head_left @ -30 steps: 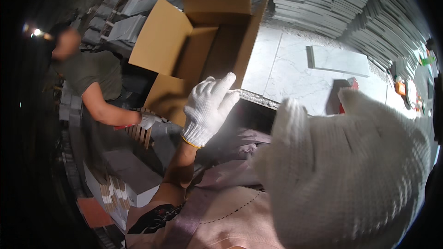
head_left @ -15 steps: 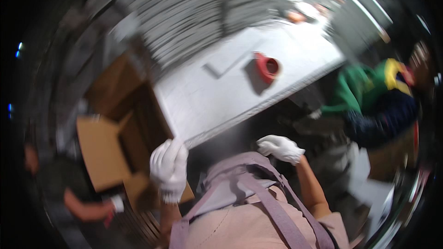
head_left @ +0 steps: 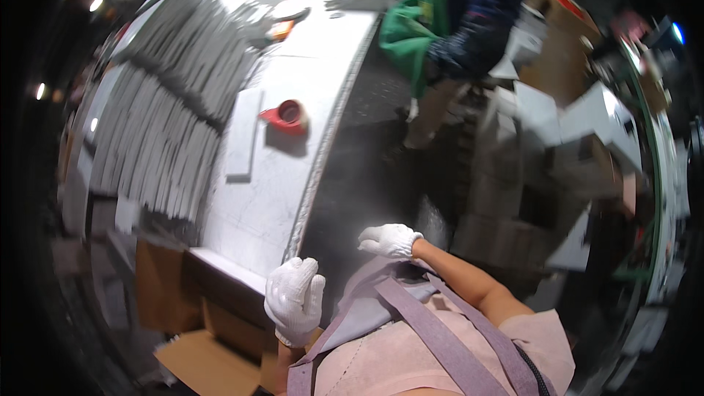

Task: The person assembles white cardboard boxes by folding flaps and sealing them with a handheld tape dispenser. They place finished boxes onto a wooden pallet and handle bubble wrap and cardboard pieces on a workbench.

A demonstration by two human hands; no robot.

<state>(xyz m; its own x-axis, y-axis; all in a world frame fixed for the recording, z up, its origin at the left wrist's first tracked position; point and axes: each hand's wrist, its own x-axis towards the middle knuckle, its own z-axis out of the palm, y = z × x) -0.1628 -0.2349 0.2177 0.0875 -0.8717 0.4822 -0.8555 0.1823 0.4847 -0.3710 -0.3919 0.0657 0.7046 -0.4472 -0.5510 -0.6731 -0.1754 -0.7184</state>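
Note:
My left hand [head_left: 295, 302], in a white knitted glove, is raised beside the near corner of the white table [head_left: 257, 209]. Its fingers are loosely bent and a little apart, with nothing visible in them. In front of my apron, my right hand [head_left: 390, 240] wears the same kind of glove. Its loosely curved fingers point left and show no object. On the table, out of reach of both hands, sits a red tape dispenser [head_left: 282, 119]. A thin flat white piece [head_left: 246, 136] lies beside it. An open cardboard box [head_left: 194, 358] is nearest to my left hand.
Tall stacks of grey-white sheets [head_left: 150, 139] line the table's left side. A person in green and dark blue clothing [head_left: 469, 29] is beyond the table's right edge. White and brown boxes [head_left: 590, 128] are piled at the right, and dark floor [head_left: 367, 169] runs beside the table.
My view has turned to the right, so the table runs more directly away from me. The worker shows nearer the top middle. My right hand has come closer to my left; both still hold nothing visible.

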